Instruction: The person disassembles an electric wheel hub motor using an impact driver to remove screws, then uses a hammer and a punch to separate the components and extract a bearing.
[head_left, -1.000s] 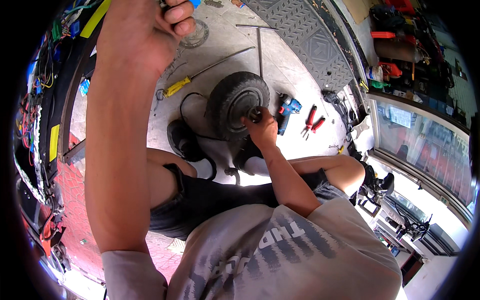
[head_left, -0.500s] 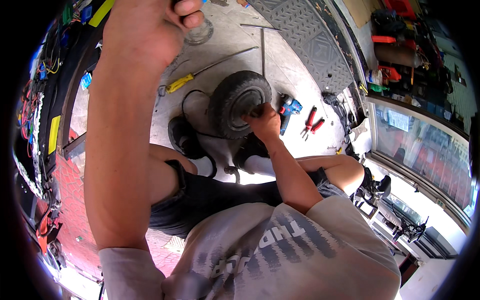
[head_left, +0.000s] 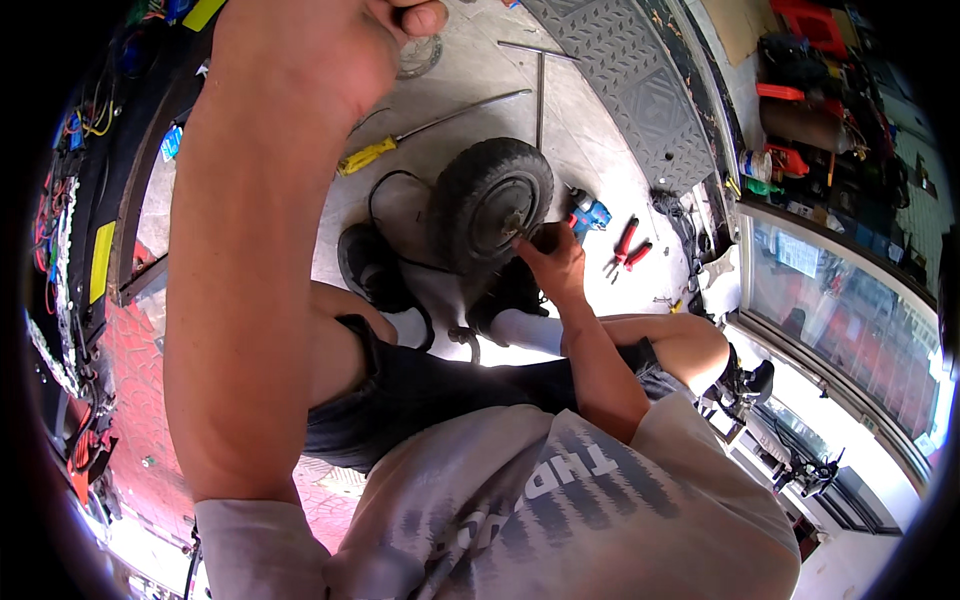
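A small wheel (head_left: 460,205) with a black knobbly tyre stands tilted on the floor between my shoes, its hub side turned toward my right. My right hand (head_left: 562,262) is at the hub, thumb and fingers pinched at the stubby axle (head_left: 513,226) in its centre. My left hand (head_left: 345,45) is raised high and close to the camera, cut off by the upper edge. Its visible fingers are curled in, and whatever they hold is out of the picture. A blue drill (head_left: 590,213) lies just right of the wheel.
Red-handled pliers (head_left: 627,250) lie right of the drill. Beyond the wheel are a yellow-handled screwdriver (head_left: 370,155), a T-handle wrench (head_left: 541,100) and a round disc (head_left: 421,56). A black cable (head_left: 374,195) curls beside the wheel. A dark textured mat (head_left: 630,90) lies far right.
My right fingers have drawn back slightly from the hub, showing more of the axle. The left hand has shifted a little right in view; the whole scene has shifted slightly too.
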